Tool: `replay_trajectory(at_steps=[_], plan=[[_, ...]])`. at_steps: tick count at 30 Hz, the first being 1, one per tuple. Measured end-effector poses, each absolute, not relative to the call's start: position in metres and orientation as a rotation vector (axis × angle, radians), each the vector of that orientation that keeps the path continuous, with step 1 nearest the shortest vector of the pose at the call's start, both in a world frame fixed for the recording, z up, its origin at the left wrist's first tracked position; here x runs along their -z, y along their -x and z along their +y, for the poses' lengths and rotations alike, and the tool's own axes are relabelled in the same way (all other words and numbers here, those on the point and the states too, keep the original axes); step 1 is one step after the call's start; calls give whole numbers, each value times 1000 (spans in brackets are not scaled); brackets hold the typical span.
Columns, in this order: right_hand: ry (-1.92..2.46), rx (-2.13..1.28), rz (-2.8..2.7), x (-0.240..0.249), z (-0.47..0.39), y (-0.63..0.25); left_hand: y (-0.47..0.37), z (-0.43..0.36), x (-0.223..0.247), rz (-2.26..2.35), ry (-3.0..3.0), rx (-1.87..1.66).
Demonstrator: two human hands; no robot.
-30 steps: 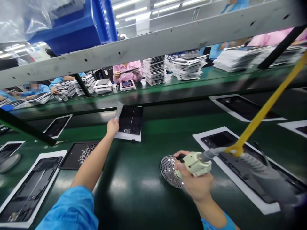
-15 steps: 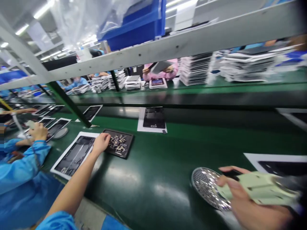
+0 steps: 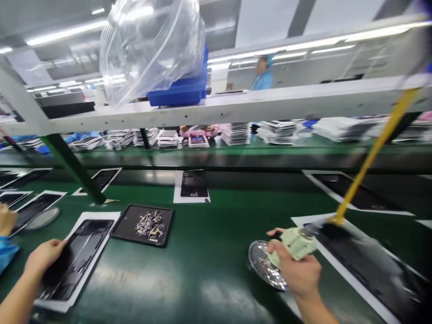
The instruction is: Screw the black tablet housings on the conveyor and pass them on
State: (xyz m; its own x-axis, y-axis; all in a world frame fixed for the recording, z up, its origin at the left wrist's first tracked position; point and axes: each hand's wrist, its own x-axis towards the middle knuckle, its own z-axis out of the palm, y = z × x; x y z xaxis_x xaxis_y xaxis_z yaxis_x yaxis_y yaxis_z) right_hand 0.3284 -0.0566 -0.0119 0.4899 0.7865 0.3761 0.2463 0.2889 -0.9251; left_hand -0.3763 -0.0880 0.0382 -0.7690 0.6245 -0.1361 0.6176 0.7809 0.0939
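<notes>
My left hand (image 3: 45, 256) is over the black tablet housing (image 3: 76, 252), which lies on a white sheet at the left. Its fingertips are pinched together at the housing's upper left edge, and whatever they hold is hidden. My right hand (image 3: 300, 274) is wrapped around a pale green electric screwdriver (image 3: 297, 243), its grey end blurred. Just beside that hand sits a round shiny plate (image 3: 261, 265) with a dimpled surface, partly covered by hand and tool. A black tray (image 3: 124, 229) of small metal parts (image 3: 150, 224) stands right of the left-hand housing.
Another housing (image 3: 367, 265) on white paper lies at the right, behind a slanting yellow strip (image 3: 378, 153). One more housing (image 3: 194, 184) is farther back on the green bench (image 3: 216, 238). A co-worker's hand (image 3: 6, 220) shows at the left. A shelf beam (image 3: 236, 105) crosses overhead.
My left hand has moved from the tray of small parts to the housing on its left. My right hand still grips the screwdriver. The view has shifted, bringing the right-hand housing into sight.
</notes>
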Motion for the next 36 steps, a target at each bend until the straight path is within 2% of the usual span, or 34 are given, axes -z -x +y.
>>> replay_trajectory(at_steps=[6, 12, 18, 25, 30, 33, 36], plan=[[1222, -425, -1055, 8, -59, -321, 406, -82, -17, 2620, -981, -59], [1234, -452, -1024, 11, -61, -323, 379, -94, -33, 2742, -1177, -146], [1261, -545, -1013, 20, -58, -330, 344, -99, -76, 2902, -1251, -93], [1263, -540, -1020, 17, -67, -330, 281, -109, -151, 2659, -1898, -67], [1219, -549, -1000, 6, -68, -324, 225, -111, -171, 2476, -1916, -555], [1196, -520, -1016, 5, -67, -323, 180, -106, -158, 2178, -1789, -884], [1179, -501, -1031, 5, -66, -323, 125, -99, -129, 1878, -1637, -1032]])
